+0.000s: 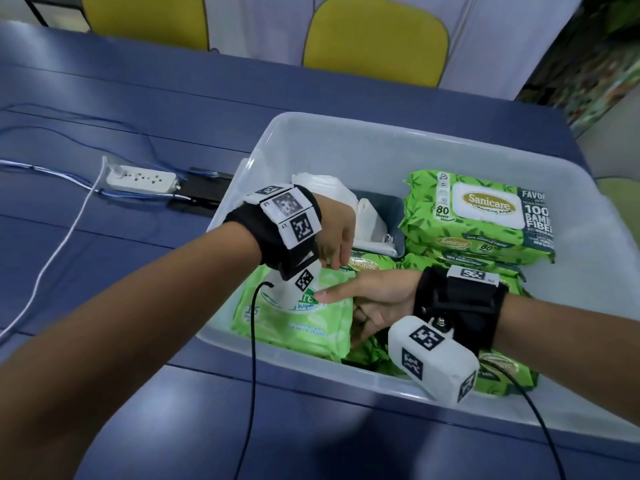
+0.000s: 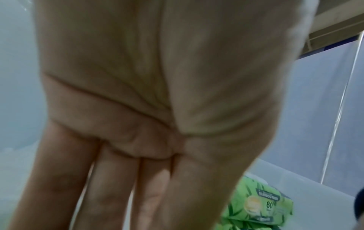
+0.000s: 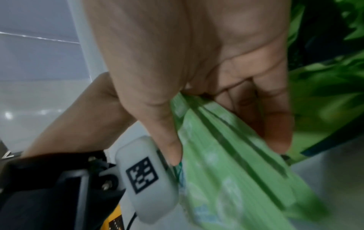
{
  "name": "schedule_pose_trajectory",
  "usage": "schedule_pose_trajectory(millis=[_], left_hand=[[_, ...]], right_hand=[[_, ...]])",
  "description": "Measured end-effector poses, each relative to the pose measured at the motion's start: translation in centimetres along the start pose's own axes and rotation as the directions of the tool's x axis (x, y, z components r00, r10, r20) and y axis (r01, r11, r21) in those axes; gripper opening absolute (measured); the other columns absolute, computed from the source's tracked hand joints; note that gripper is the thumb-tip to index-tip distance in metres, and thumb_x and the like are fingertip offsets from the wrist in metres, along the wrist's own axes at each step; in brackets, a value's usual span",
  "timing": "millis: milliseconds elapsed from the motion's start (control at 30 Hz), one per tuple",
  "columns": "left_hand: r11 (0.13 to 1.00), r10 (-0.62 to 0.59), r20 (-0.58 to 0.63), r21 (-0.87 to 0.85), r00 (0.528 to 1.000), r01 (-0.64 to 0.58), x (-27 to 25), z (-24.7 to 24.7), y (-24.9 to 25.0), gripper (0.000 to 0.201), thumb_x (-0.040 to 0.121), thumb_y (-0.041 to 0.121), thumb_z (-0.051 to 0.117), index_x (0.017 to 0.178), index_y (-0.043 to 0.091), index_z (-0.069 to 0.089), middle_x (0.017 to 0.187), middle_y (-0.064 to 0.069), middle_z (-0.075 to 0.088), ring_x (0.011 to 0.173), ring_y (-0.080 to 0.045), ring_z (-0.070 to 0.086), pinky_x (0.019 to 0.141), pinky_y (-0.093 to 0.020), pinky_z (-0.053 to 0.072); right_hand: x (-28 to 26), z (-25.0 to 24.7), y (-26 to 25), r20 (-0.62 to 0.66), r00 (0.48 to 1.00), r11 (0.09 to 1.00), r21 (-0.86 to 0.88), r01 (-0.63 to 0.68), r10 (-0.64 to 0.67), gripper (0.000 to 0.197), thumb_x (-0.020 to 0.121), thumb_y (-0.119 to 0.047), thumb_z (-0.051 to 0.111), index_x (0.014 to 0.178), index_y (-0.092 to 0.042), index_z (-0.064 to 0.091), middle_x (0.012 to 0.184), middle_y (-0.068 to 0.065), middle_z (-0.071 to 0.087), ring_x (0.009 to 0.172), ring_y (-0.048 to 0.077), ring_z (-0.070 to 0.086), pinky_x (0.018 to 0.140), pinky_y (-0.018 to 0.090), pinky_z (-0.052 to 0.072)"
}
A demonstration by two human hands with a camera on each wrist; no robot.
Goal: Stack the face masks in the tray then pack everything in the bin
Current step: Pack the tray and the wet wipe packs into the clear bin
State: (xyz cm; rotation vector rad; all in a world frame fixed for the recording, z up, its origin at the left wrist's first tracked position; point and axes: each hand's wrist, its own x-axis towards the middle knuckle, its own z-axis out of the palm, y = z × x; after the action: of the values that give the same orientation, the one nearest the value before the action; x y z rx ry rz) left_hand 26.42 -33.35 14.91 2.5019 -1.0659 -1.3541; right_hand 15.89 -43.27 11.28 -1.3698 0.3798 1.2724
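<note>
- Hands are both inside the clear plastic bin [image 1: 346, 370], which stands on a blue table [image 1: 156, 98].
- Right hand [image 1: 374, 303] grips a light green pack of wipes [image 1: 304, 317] at the near left of the bin: the thumb lies on top of the pack, and the fingers [image 3: 275, 124] curl under its side.
- Left hand [image 1: 337, 237] is above the far edge of the same pack, with fingers pointing down and almost straight. In the left wrist view the fingers [image 2: 110, 186] lie side by side and hold nothing.
- Face masks [image 1: 370, 220], white, lie stacked in a dark tray [image 1: 394, 206], which sits in the far left part of the bin, just beyond the left hand.
- Large green packs of wipes [image 1: 481, 216] are stacked at the far right of the bin, and more green packs lie under the right wrist.
- White power strip [image 1: 142, 180] with cables lies on the table, left of the bin.
- Yellow chairs [image 1: 374, 39] stand at the far side of the table.
</note>
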Motion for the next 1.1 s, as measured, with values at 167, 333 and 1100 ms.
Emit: schedule_pose_trajectory(millis=[167, 333, 1100], left_hand=[[0.999, -0.032, -0.047, 0.024, 0.998, 0.033, -0.6, -0.1, 0.1, 0.015, 0.082, 0.009, 0.067, 0.095, 0.01, 0.074, 0.079, 0.001, 0.073, 0.071, -0.011, 0.068, 0.071, -0.023, 0.056], [0.981, -0.111, -0.095, 0.146, 0.989, 0.124, -0.6, 1.0, 0.0, 0.024, 0.09, 0.012, 0.055, 0.106, 0.002, 0.07, 0.07, 0.002, 0.06, 0.055, -0.007, 0.051, 0.054, -0.017, 0.047], [0.835, 0.075, -0.236, 0.546, 0.969, 0.068, 7.0, 3.1, -7.4, 0.027, 0.091, 0.048, 0.035, 0.108, 0.064, 0.046, 0.097, 0.026, 0.06, 0.081, 0.007, 0.055, 0.07, -0.019, 0.043]], right_hand=[[-0.1, -0.2, -0.6, -0.034, 0.999, 0.991, -0.131, -0.037, 0.033, 0.044, 0.085, -0.026, 0.068, 0.125, -0.013, 0.055, 0.114, 0.009, 0.06, 0.086, 0.021, 0.057, 0.074, 0.034, 0.058], [-1.1, -0.5, -2.5, -0.333, 0.938, 0.969, -0.248, 0.008, -0.093, 0.062, 0.076, -0.034, 0.078, 0.125, -0.005, 0.055, 0.106, 0.011, 0.058, 0.059, 0.017, 0.062, 0.06, 0.033, 0.06], [-25.9, -18.3, 16.8, -0.997, 0.032, 0.861, -0.039, 0.508, -0.064, 0.016, 0.093, -0.006, 0.055, 0.109, -0.01, 0.056, 0.08, 0.006, 0.054, 0.062, 0.02, 0.05, 0.041, 0.02, 0.049]])
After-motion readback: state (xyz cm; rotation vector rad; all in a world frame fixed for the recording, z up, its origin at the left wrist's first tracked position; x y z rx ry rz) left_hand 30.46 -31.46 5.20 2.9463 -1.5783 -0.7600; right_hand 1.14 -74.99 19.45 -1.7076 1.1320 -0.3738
